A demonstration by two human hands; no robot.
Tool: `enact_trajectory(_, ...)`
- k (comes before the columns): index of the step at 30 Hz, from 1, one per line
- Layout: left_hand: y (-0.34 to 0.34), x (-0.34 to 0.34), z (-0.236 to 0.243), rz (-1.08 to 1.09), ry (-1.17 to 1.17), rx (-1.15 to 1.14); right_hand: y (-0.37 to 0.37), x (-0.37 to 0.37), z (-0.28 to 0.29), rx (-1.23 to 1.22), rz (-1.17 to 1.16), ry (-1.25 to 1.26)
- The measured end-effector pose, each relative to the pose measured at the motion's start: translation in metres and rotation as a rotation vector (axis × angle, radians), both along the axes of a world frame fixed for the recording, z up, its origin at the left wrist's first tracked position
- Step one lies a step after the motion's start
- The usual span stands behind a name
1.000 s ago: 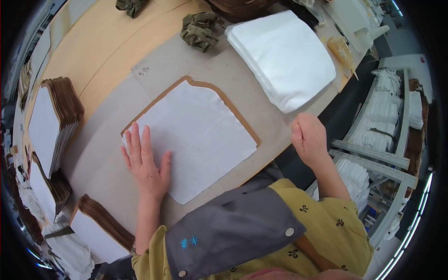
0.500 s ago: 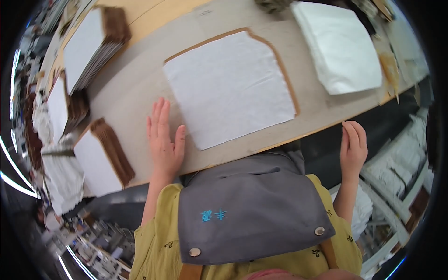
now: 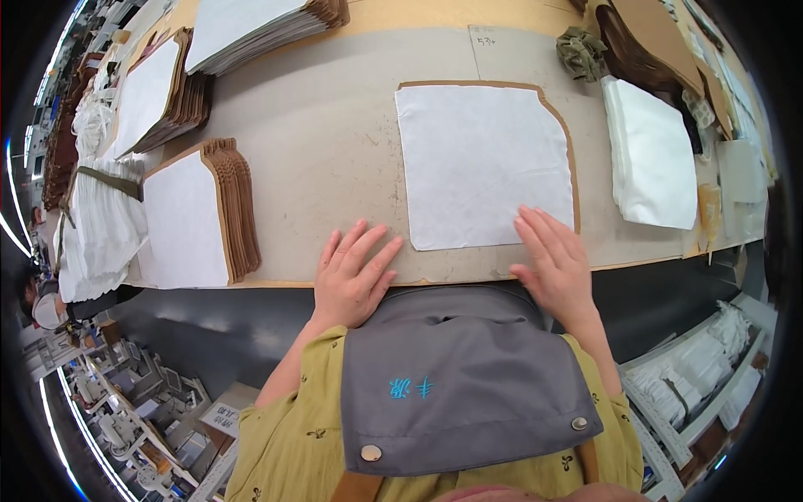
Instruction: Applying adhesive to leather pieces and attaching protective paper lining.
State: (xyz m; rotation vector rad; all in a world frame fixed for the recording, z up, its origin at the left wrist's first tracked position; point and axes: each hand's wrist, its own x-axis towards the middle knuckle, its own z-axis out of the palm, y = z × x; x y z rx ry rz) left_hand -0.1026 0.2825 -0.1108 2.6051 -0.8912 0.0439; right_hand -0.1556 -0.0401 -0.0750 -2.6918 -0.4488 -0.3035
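Note:
A flat white sheet [image 3: 481, 167] lies on the grey worktable [image 3: 326, 151] in front of me. Along its far and right sides a narrow brown border shows, seemingly a brown piece underneath. My right hand [image 3: 556, 268] rests with fingers stretched out over the sheet's near right corner, its thumb apart. Left of the sheet, close to the table's front edge, my left hand [image 3: 355, 276] lies open with spread fingers. It holds nothing, and its fingertips are near the sheet's near left corner.
Stacks of white-faced, brown-edged pieces stand on the left: a near stack [image 3: 188, 217], a middle stack [image 3: 159, 96] and a far stack [image 3: 251, 33]. A tied white bundle [image 3: 100, 226] sits beside them. To the right are a folded white pile [image 3: 652, 159], crumpled olive cloth [image 3: 581, 54] and brown pieces [image 3: 652, 33].
My right hand has come from beyond the table's front edge onto the sheet's near right corner. My left hand's fingers have spread. The whole view has turned, so the sheet appears straighter and further right.

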Motion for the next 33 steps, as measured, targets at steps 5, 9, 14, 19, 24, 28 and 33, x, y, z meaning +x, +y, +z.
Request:
enact_trajectory(5, 0.003, 0.004, -0.001, -0.194, -0.095, 0.222, 0.057, 0.035, -0.02, 0.22, 0.186, 0.171)
enact_trajectory(9, 0.015, 0.002, -0.021, -0.269, -0.041, 0.21, 0.111, 0.043, -0.043, 0.237, 0.34, 0.249)
enact_trajectory(14, -0.002, 0.009, 0.003, -0.262, -0.051, 0.226, 0.076, 0.039, -0.036, 0.071, 0.187, 0.304)
enact_trajectory(19, -0.002, 0.01, 0.003, -0.249, -0.042, 0.202, 0.022, 0.022, -0.031, -0.106, -0.261, 0.394)
enact_trajectory(24, 0.003, 0.006, -0.01, -0.258, -0.108, 0.185, -0.009, 0.013, -0.029, -0.213, -0.6, 0.357)
enact_trajectory(28, 0.002, 0.005, -0.012, -0.188, -0.041, 0.009, 0.017, 0.035, -0.025, -0.148, -0.358, 0.289)
enact_trajectory(33, 0.0, 0.006, -0.003, -0.23, -0.072, 0.184, 0.007, 0.058, -0.038, -0.138, -0.147, 0.343)
